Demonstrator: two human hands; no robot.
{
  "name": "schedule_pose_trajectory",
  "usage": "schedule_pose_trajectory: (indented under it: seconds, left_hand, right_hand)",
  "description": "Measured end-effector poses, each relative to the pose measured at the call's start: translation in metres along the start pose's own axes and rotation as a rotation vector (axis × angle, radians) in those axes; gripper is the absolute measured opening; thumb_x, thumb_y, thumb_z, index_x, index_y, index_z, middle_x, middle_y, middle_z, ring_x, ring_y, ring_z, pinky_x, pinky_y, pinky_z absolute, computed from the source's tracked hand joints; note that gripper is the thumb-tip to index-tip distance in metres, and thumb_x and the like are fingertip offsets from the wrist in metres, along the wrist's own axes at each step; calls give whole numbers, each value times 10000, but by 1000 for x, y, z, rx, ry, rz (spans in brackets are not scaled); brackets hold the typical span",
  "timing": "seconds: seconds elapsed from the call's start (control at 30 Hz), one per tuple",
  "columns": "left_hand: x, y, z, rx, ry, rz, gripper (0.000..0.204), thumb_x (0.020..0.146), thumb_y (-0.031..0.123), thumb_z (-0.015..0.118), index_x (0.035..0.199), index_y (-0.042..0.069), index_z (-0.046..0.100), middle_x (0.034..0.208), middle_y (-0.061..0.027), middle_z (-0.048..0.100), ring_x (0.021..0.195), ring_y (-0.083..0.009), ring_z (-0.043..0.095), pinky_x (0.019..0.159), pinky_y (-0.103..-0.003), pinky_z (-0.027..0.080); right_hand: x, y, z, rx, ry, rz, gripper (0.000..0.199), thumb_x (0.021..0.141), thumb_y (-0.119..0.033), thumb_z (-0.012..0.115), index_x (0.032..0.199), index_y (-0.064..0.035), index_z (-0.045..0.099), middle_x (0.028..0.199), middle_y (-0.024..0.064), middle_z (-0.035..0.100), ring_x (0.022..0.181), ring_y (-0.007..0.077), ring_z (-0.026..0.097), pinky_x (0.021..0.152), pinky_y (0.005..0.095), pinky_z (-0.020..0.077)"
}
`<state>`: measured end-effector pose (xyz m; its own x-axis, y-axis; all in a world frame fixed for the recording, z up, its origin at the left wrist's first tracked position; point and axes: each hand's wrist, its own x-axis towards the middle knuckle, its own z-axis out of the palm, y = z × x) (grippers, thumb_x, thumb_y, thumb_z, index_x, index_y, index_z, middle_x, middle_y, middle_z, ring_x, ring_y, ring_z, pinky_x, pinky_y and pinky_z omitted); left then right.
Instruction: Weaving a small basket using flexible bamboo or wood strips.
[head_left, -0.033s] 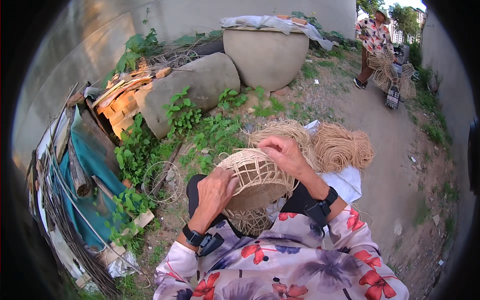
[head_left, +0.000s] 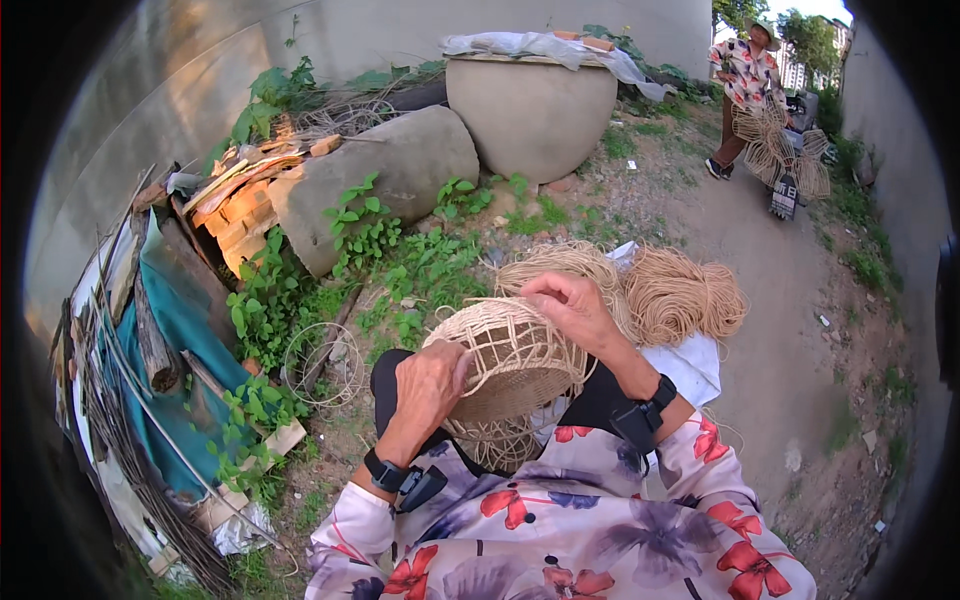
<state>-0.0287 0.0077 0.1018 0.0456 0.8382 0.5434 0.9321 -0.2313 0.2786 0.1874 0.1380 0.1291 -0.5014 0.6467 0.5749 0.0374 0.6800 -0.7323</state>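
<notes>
A small pale woven basket (head_left: 515, 385) rests tilted above my lap, with an openwork lattice band around its side and a denser weave below. My left hand (head_left: 430, 385) is closed on its left side, thumb pressed along the lattice. At the upper right rim, the fingers of my right hand (head_left: 578, 308) are bent and pinched together on the weave; a strand between the fingertips cannot be made out. Under the basket, between my legs, lies more openwork wicker (head_left: 500, 447), partly hidden. Just beyond my right hand are two bundles of cord-like strands, one pale (head_left: 565, 265) and one browner (head_left: 685, 295).
White sheeting (head_left: 690, 365) lies under the bundles. A wire hoop frame (head_left: 325, 363) sits among weeds at left, near sticks and a teal cloth (head_left: 180, 350). Behind stand a concrete cylinder (head_left: 400, 165) and large pot (head_left: 530, 115). A person (head_left: 748, 75) stands by a loaded scooter (head_left: 785, 185) on the path.
</notes>
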Motion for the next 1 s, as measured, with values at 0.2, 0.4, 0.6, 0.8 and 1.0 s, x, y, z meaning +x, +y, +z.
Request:
schedule_pose_trajectory:
  seconds: [0.2, 0.4, 0.6, 0.8, 1.0]
  left_hand:
    - [-8, 11, 1, -13, 39, -71, 174, 916, 191, 603, 857, 43, 672, 729, -173, 639, 689, -370, 638, 610, -437, 490]
    - [-10, 8, 2, -98, 62, -119, 154, 893, 173, 637, 848, 31, 671, 749, -182, 651, 702, -366, 648, 613, -422, 494]
    - [-18, 8, -5, 35, 101, -98, 181, 902, 173, 626, 794, 29, 641, 713, -182, 633, 666, -375, 633, 592, -435, 481]
    - [-14, -16, 8, 44, 183, -126, 239, 899, 208, 612, 735, 34, 607, 692, -193, 620, 654, -401, 621, 572, -474, 471]
    - [-43, -35, -11, 173, 234, -466, 170, 830, 173, 608, 740, 30, 630, 670, -180, 643, 619, -386, 640, 585, -463, 496]
  right_hand:
    - [-8, 42, -20, -182, -67, 282, 169, 863, -185, 698, 873, -24, 647, 731, -9, 609, 676, 87, 555, 607, 269, 461]
    - [5, 51, -20, -174, -169, 197, 171, 758, -166, 683, 726, -24, 595, 687, 107, 629, 592, 215, 583, 577, 350, 458]
    - [-12, 104, -129, -813, 455, 227, 190, 872, -117, 510, 1050, -54, 527, 775, 249, 640, 758, 454, 629, 688, 548, 476]
    - [-290, 225, -400, -1004, 268, 935, 218, 833, -167, 542, 846, 36, 620, 636, 146, 625, 484, 265, 598, 405, 372, 436]
    - [-248, 199, -250, -390, 582, 1113, 181, 814, -174, 550, 846, -12, 625, 652, 86, 615, 531, 179, 581, 424, 328, 453]
